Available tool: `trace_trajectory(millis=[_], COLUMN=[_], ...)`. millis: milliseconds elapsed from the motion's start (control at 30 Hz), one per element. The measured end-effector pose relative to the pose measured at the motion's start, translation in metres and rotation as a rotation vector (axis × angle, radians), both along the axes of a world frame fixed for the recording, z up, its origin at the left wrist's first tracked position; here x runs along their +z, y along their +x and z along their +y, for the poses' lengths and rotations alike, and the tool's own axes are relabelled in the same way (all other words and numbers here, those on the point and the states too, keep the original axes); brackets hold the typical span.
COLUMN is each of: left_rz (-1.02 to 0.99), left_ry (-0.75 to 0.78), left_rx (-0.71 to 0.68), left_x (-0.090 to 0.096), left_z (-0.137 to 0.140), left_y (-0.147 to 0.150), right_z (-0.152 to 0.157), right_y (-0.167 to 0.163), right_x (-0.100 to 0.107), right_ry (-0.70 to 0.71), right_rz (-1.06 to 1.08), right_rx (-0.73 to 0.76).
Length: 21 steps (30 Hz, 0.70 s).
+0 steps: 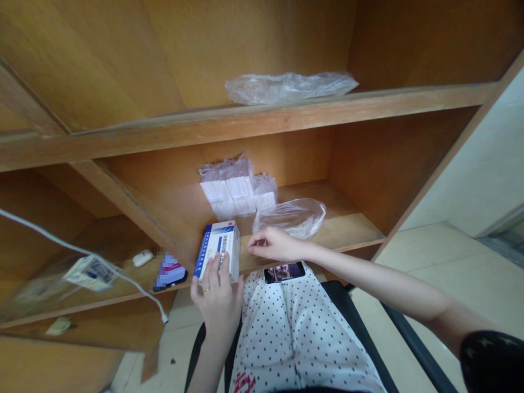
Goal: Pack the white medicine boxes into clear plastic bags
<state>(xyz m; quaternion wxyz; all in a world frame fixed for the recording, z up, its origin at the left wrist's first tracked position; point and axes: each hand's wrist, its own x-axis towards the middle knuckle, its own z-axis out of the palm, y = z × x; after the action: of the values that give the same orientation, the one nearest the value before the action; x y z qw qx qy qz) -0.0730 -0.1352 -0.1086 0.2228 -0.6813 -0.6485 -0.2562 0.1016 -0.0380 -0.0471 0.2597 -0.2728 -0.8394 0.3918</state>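
Observation:
A blue and white carton (213,241) with printed lettering stands near the front of the shelf. My left hand (216,286) lies on its near part, fingers stretched out and spread over the face, thumb by the lower right edge. Just right of the carton is my right hand (274,244), its fingers curled and pressed together; whatever they hold, if anything, is too small to make out. A clear plastic bag (292,215) lies crumpled right behind that hand. Farther back, stacked white packs (229,194) sit partly wrapped in thin plastic.
On my lap rests a phone (284,272) with a lit screen. Another clear bag (286,88) lies on the upper shelf. The left compartment holds a second phone (170,271), a white earphone case (143,257) and a small printed pack (90,273). A white cable (82,245) hangs before it.

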Motion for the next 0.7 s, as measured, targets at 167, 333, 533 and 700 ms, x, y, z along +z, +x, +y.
trace_trajectory(millis=[167, 333, 533, 700], left_rz=[-0.028, -0.048, -0.058, -0.106], left_ry=[0.046, 0.149, 0.323, 0.345], left_rx=[0.008, -0.082, -0.204, -0.242], left_x=[-0.006, -0.021, -0.020, -0.007], left_z=[-0.001, 0.001, -0.005, -0.016], left_y=[0.001, -0.008, -0.010, 0.006], right_z=[-0.002, -0.006, -0.014, -0.020], right_y=[-0.022, -0.038, -0.041, -0.041], right_x=[-0.022, -0.035, -0.037, -0.027], right_ry=[-0.244, -0.777, -1.180, -1.230], right_rz=[0.047, 0.258, 0.420, 0.407], right_rx=[0.047, -0.086, -0.072, -0.075])
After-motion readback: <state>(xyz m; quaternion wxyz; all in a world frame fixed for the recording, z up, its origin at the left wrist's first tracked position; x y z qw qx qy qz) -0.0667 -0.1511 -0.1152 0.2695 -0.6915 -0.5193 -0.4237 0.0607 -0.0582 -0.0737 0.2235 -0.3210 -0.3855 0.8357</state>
